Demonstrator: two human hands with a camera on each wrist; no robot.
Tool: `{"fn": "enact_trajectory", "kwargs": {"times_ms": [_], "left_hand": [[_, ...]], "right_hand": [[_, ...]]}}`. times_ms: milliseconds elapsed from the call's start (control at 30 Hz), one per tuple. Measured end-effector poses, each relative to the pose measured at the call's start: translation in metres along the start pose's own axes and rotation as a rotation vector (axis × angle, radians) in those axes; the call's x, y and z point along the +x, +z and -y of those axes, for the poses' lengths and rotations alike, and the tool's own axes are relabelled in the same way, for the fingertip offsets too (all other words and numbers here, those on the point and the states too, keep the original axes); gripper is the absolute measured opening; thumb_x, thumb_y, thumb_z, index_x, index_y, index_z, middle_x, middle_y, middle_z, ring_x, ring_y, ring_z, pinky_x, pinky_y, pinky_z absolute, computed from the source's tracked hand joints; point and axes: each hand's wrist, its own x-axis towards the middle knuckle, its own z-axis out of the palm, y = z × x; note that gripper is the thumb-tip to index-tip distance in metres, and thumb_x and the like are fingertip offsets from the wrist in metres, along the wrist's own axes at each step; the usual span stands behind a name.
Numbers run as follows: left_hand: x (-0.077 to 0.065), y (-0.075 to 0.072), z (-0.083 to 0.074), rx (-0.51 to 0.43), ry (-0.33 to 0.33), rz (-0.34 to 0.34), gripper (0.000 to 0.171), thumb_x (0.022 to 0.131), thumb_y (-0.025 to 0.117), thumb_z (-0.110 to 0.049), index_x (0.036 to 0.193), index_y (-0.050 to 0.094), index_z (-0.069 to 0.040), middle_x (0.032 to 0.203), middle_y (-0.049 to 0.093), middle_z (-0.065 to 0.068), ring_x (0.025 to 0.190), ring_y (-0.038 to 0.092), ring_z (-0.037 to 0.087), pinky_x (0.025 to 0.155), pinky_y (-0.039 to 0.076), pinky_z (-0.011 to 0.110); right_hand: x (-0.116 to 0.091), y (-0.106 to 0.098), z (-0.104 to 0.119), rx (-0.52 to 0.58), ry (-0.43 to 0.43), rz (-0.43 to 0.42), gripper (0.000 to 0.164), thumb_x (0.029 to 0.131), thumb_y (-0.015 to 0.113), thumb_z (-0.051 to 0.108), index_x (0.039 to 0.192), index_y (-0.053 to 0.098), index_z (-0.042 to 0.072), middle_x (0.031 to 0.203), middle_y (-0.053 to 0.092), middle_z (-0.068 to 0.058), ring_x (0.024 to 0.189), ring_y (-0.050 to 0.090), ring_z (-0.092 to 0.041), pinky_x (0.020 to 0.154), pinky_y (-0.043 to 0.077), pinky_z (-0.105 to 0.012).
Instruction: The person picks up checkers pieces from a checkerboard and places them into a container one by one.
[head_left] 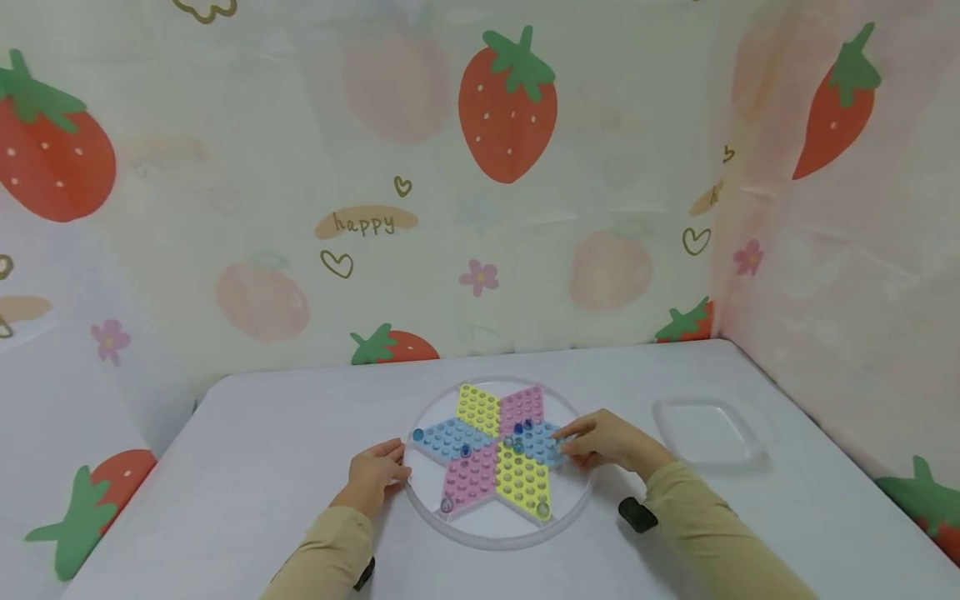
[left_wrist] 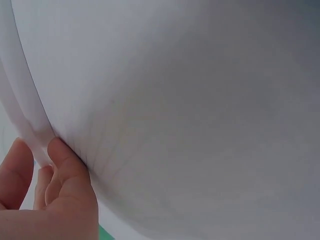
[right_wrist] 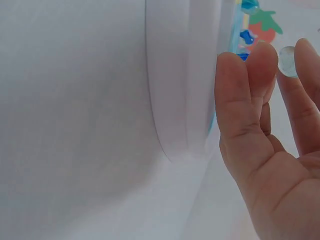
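A round white Chinese checkers board (head_left: 501,543) with a star of pink, yellow and blue points lies on the table. My left hand (head_left: 372,477) holds the board's left rim; in the left wrist view its fingertips (left_wrist: 65,156) are right at the raised edge (left_wrist: 27,100). Over the right blue point, my right hand (head_left: 603,442) pinches a clear marble (right_wrist: 287,62) between thumb and finger. Blue marbles (head_left: 528,424) sit near the star's centre, with another blue marble (head_left: 418,434) at the left tip. Clear marbles (head_left: 447,504) rest at the two front tips.
A clear shallow plastic tray (head_left: 708,462) lies to the right of the board. Black wrist-camera pieces (head_left: 637,515) hang by the sleeves. Behind the white table (head_left: 285,450) stand cloth walls (head_left: 420,275) printed with strawberries.
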Motion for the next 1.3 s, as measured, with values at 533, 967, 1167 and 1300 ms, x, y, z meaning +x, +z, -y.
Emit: {"fn": "enact_trajectory", "kwargs": {"times_ms": [533, 967, 1167, 1300], "left_hand": [[0.001, -0.003, 0.001, -0.015, 0.009, 0.004, 0.061, 0.083, 0.056, 0.021, 0.141, 0.040, 0.011, 0.144, 0.040, 0.025, 0.134, 0.039, 0.038, 0.087, 0.046, 0.038], [0.000, -0.003, 0.002, -0.018, 0.018, 0.005, 0.061, 0.082, 0.057, 0.021, 0.140, 0.040, 0.011, 0.143, 0.040, 0.025, 0.134, 0.038, 0.038, 0.085, 0.046, 0.036], [0.002, -0.001, 0.005, 0.006, 0.014, -0.006, 0.060, 0.083, 0.057, 0.021, 0.140, 0.042, 0.011, 0.143, 0.041, 0.025, 0.134, 0.039, 0.038, 0.087, 0.046, 0.039], [0.004, 0.000, 0.005, 0.016, 0.024, -0.007, 0.060, 0.083, 0.058, 0.020, 0.140, 0.042, 0.010, 0.142, 0.042, 0.025, 0.133, 0.040, 0.037, 0.080, 0.047, 0.033]], "right_hand": [[-0.016, -0.021, 0.011, 0.005, -0.052, -0.026, 0.036, 0.089, 0.068, 0.006, 0.122, 0.062, -0.007, 0.079, 0.065, -0.011, 0.069, 0.060, -0.018, 0.068, 0.055, -0.033], [-0.033, -0.052, 0.009, 0.038, -0.093, -0.028, 0.046, 0.092, 0.066, 0.009, 0.130, 0.052, -0.012, 0.083, 0.066, -0.011, 0.074, 0.063, -0.020, 0.073, 0.056, -0.034], [-0.040, -0.067, 0.006, 0.035, -0.107, -0.026, 0.050, 0.093, 0.066, 0.011, 0.133, 0.049, -0.014, 0.084, 0.065, -0.006, 0.075, 0.062, -0.016, 0.074, 0.055, -0.032], [-0.044, -0.080, 0.001, 0.044, -0.132, -0.014, 0.054, 0.091, 0.069, 0.017, 0.132, 0.050, -0.013, 0.083, 0.064, -0.005, 0.075, 0.063, -0.016, 0.075, 0.055, -0.032]]}}
